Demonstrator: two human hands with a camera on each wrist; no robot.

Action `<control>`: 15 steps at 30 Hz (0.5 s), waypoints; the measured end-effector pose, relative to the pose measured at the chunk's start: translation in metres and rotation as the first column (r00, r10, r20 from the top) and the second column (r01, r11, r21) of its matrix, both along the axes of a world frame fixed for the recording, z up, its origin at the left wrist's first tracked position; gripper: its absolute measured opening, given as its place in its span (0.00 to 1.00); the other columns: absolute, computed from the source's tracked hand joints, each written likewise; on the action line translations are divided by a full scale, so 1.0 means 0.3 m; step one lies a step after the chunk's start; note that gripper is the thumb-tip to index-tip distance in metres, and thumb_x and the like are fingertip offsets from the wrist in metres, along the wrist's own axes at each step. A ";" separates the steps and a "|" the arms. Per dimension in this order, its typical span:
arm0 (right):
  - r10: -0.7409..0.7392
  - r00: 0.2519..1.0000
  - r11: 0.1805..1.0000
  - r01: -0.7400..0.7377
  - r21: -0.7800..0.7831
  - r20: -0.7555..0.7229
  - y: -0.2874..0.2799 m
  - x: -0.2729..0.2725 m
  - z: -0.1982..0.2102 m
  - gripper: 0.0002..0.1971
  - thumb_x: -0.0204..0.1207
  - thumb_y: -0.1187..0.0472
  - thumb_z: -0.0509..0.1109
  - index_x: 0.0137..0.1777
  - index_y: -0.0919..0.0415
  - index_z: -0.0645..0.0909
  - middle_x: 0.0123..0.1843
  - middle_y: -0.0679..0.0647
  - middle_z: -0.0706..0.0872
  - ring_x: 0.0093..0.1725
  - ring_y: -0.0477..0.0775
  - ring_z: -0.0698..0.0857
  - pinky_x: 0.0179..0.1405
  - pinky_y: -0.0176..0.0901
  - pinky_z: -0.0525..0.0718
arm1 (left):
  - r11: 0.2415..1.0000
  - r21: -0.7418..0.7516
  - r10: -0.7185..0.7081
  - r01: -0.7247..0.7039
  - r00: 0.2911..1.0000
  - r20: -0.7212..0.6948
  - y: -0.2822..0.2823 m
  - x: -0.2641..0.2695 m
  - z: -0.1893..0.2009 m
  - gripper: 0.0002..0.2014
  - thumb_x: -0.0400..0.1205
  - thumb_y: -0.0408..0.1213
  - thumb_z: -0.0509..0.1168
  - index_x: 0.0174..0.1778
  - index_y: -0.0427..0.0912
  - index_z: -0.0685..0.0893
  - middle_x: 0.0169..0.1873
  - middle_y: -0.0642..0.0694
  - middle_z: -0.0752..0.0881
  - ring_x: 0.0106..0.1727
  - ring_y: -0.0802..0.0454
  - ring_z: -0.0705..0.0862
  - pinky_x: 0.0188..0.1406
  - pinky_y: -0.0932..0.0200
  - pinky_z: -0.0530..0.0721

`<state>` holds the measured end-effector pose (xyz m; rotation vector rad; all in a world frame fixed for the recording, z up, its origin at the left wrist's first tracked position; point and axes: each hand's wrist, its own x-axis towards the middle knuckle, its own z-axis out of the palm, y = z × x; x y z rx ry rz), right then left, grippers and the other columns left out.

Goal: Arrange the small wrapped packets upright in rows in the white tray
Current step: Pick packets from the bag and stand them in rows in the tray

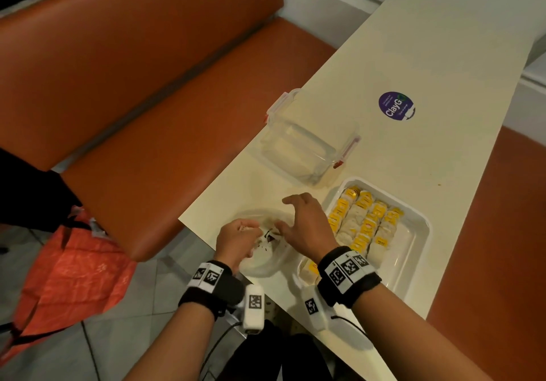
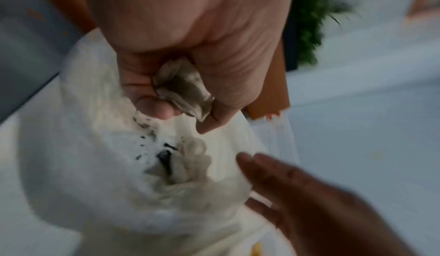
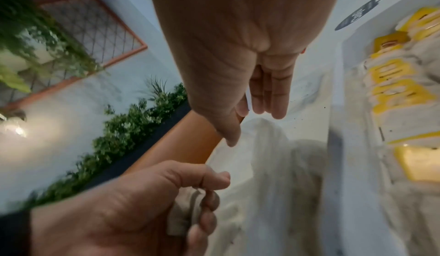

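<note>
The white tray (image 1: 419,250) lies at the right on the table and holds rows of yellow-labelled wrapped packets (image 1: 366,221) standing side by side. Its near right part is bare. Left of it sits a crumpled clear plastic bag (image 1: 266,259) with dark specks inside. My left hand (image 1: 245,230) is over the bag, its fingers curled round a small greyish packet (image 2: 183,89). My right hand (image 1: 291,213) hovers just above the bag with fingers straight (image 3: 269,94), holding nothing. The same packet (image 3: 183,213) shows in my left fist in the right wrist view.
A lidless clear plastic container (image 1: 298,147) with red clips stands behind the bag. A round purple sticker (image 1: 396,106) is farther back on the cream table. An orange bench (image 1: 147,85) runs along the left, with a red bag (image 1: 74,271) on the floor.
</note>
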<state>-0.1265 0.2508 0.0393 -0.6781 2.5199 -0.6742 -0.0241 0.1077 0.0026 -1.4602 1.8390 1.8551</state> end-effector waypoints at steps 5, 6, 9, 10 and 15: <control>0.087 0.995 0.979 -0.095 0.182 0.051 -0.033 -0.034 -0.025 0.14 0.82 0.60 0.65 0.64 0.64 0.83 0.60 0.63 0.86 0.61 0.67 0.84 0.51 0.50 0.78 | 0.749 -0.451 -0.498 0.485 0.862 0.101 0.045 -0.043 -0.042 0.23 0.77 0.46 0.80 0.69 0.60 0.87 0.61 0.54 0.88 0.55 0.50 0.87 0.51 0.57 0.85; 0.064 0.996 0.982 -0.073 0.175 0.057 -0.033 -0.038 -0.027 0.11 0.82 0.62 0.64 0.58 0.65 0.83 0.55 0.64 0.88 0.56 0.68 0.85 0.44 0.49 0.76 | 0.687 -0.493 -0.545 0.533 0.828 0.136 0.057 -0.052 -0.057 0.24 0.78 0.48 0.79 0.72 0.62 0.85 0.62 0.51 0.87 0.60 0.47 0.86 0.55 0.52 0.86; -0.016 0.997 0.998 0.012 0.061 0.074 -0.026 -0.042 -0.029 0.08 0.84 0.63 0.63 0.54 0.63 0.83 0.48 0.63 0.89 0.48 0.67 0.86 0.39 0.49 0.75 | 0.518 -0.595 -0.607 0.614 0.754 0.251 0.087 -0.063 -0.086 0.21 0.82 0.46 0.74 0.72 0.63 0.82 0.59 0.47 0.80 0.62 0.43 0.82 0.52 0.48 0.86; -0.024 0.997 0.999 0.022 0.032 0.080 -0.022 -0.041 -0.027 0.08 0.84 0.63 0.63 0.54 0.63 0.83 0.47 0.62 0.90 0.47 0.66 0.86 0.39 0.49 0.76 | 0.476 -0.624 -0.611 0.620 0.743 0.272 0.093 -0.063 -0.090 0.20 0.83 0.46 0.74 0.71 0.61 0.82 0.58 0.46 0.79 0.62 0.43 0.81 0.50 0.48 0.85; -0.058 0.995 0.998 0.059 -0.014 0.079 0.014 -0.056 -0.020 0.10 0.86 0.65 0.61 0.57 0.61 0.84 0.46 0.60 0.90 0.45 0.62 0.84 0.39 0.48 0.74 | 0.409 -0.709 -0.593 0.574 0.758 0.272 0.093 -0.064 -0.098 0.11 0.85 0.43 0.71 0.64 0.54 0.87 0.62 0.47 0.83 0.65 0.46 0.80 0.47 0.50 0.84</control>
